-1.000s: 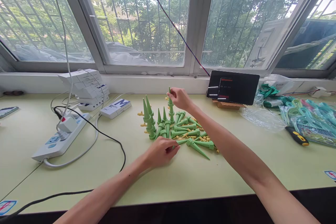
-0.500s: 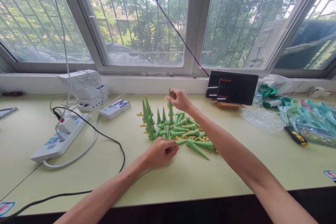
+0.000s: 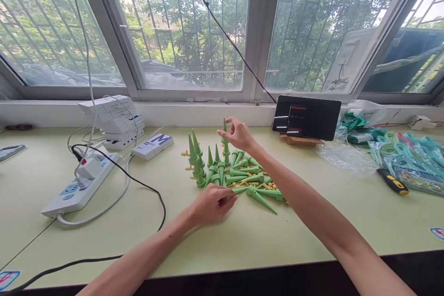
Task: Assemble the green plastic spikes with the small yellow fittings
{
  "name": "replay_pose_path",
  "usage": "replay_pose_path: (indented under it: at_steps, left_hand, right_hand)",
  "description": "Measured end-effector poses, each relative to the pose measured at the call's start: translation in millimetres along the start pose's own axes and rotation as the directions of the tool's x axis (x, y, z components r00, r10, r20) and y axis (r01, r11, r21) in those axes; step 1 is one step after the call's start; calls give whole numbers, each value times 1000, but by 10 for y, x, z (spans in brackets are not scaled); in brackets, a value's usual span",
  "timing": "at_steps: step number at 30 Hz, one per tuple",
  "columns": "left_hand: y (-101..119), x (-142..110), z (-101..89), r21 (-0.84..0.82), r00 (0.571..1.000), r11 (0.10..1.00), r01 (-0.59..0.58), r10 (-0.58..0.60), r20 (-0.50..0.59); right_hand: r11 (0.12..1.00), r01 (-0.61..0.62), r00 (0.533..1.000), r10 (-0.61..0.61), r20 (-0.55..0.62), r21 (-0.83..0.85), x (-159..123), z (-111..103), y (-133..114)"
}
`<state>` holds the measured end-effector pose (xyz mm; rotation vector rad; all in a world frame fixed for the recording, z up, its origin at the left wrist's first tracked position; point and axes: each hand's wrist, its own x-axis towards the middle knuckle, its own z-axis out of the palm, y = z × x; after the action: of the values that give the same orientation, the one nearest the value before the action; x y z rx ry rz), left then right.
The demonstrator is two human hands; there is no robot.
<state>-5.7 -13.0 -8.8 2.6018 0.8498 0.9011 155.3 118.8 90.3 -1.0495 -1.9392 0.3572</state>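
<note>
A pile of green cone-shaped plastic spikes (image 3: 250, 180) with small yellow parts lies in the middle of the pale green table (image 3: 243, 233). Several spikes stand upright, some stacked into towers (image 3: 194, 159). My right hand (image 3: 240, 136) hovers beside the top of the tallest stack (image 3: 225, 144), fingers spread and just off its tip. My left hand (image 3: 211, 203) rests at the pile's near edge, fingers pinched on the end of a lying green spike (image 3: 238, 190).
A white power strip (image 3: 77, 188) with a black cable (image 3: 145, 186) lies at the left, white boxes (image 3: 113, 118) behind it. A dark tablet (image 3: 306, 117) leans at the back right. Teal packaged items (image 3: 412, 159) and a black-and-yellow tool (image 3: 391, 180) lie at the right.
My right hand has opened and drawn slightly away from the tip of the tall stack it was holding. My left hand has stayed at the pile's near edge.
</note>
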Motion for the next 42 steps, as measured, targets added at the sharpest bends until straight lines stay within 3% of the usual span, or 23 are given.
replay_pose_path:
  at_steps: [7, 14, 19, 31, 42]
  left_hand:
    - [5, 15, -24, 28, 998, 999, -36, 37, -55]
    - [-28, 14, -18, 59, 980, 998, -29, 40, -195]
    - [-30, 19, -3, 77, 967, 997, 33, -12, -253]
    - [-50, 25, 15, 102, 967, 990, 94, -66, -245]
    - [-39, 28, -18, 69, 987, 990, 123, -115, -111]
  right_hand:
    - [998, 34, 990, -27, -142, 53, -423, -80, 24]
    - [986, 161, 986, -158, 55, -48, -1166, -180, 88]
    - [987, 143, 989, -140, 34, -71, -1497, -297, 216]
    - [991, 133, 987, -134, 85, 20, -1582, -190, 193]
    - [991, 130, 981, -133, 142, 37, -1639, -94, 157]
